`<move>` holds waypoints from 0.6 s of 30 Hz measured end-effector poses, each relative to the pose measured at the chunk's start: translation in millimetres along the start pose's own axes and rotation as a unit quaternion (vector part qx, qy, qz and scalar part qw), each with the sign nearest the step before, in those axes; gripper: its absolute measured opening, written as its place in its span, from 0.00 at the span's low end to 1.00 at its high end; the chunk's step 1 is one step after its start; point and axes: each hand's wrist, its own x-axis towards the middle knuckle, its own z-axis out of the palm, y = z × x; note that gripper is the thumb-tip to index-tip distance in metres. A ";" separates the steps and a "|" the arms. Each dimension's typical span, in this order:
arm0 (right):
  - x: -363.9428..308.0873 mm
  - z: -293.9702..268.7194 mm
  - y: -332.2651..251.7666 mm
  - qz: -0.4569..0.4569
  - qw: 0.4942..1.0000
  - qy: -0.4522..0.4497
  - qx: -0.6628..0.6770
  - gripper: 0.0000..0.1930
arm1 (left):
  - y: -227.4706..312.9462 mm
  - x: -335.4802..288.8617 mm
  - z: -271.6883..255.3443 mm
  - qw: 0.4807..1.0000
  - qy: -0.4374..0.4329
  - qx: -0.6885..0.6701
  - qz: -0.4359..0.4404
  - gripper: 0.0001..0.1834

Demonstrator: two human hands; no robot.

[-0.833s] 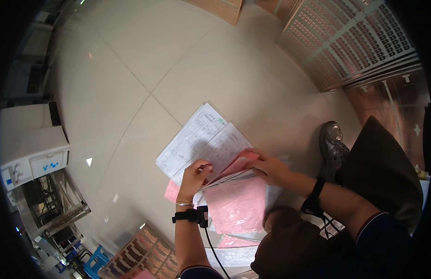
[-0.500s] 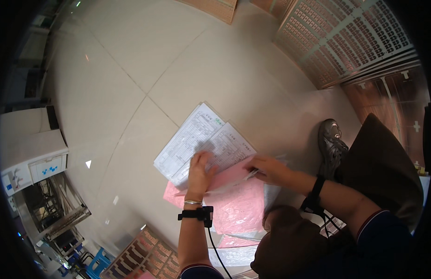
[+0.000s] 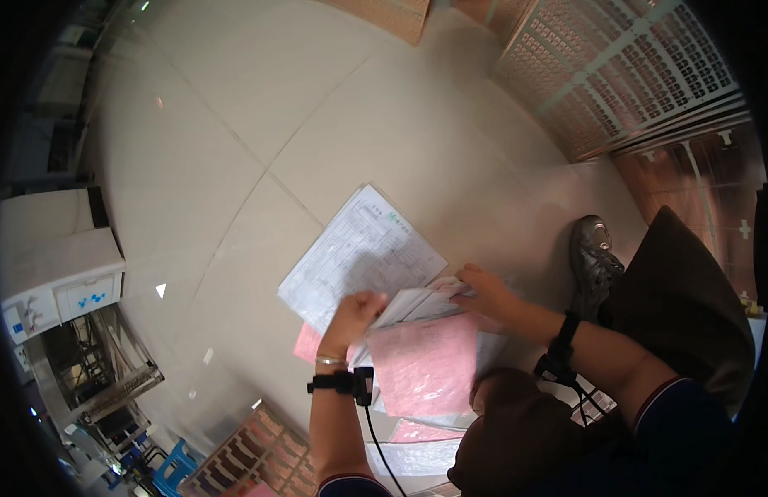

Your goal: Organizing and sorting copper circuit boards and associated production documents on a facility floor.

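Observation:
In the middle of the view, my left hand (image 3: 353, 319) and my right hand (image 3: 486, 296) are closed on a sheaf of papers (image 3: 417, 305). The sheaf is raised and tilted, its edges showing between them. Beyond it, a white printed form (image 3: 363, 253) with a small green mark lies on a stack; it looks to be in a clear sleeve. On the near side is a pink sheet (image 3: 425, 360) under shiny plastic. A pink corner (image 3: 306, 341) sticks out left of my left wrist. Both hands' fingertips are partly hidden by the paper.
Tall copper-coloured panels (image 3: 608, 83) lean at the upper right, near a grey shoe (image 3: 595, 248). A white machine (image 3: 61, 273) stands at the left. Another patterned copper panel (image 3: 256, 455) is at the lower left, beside a blue stool (image 3: 177, 468). Tiled floor (image 3: 235, 99) surrounds the papers.
The papers on the near half of the stack have been gathered up and tilted between both hands. More of the white form now shows. My left hand has drawn slightly toward me.

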 end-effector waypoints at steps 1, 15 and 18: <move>-1.1 -5.4 1.0 -0.015 0.996 -0.048 -0.076 0.19 | 6.1 7.7 -5.0 0.987 0.086 0.098 0.098 0.14; -11.8 -0.1 -8.4 -0.066 0.995 -0.049 -0.064 0.10 | 28.2 47.7 -27.2 0.824 0.380 0.421 0.024 0.29; -12.9 3.0 -10.6 -0.081 0.995 -0.026 -0.057 0.11 | 1.9 37.9 -21.7 0.903 0.242 0.330 0.133 0.18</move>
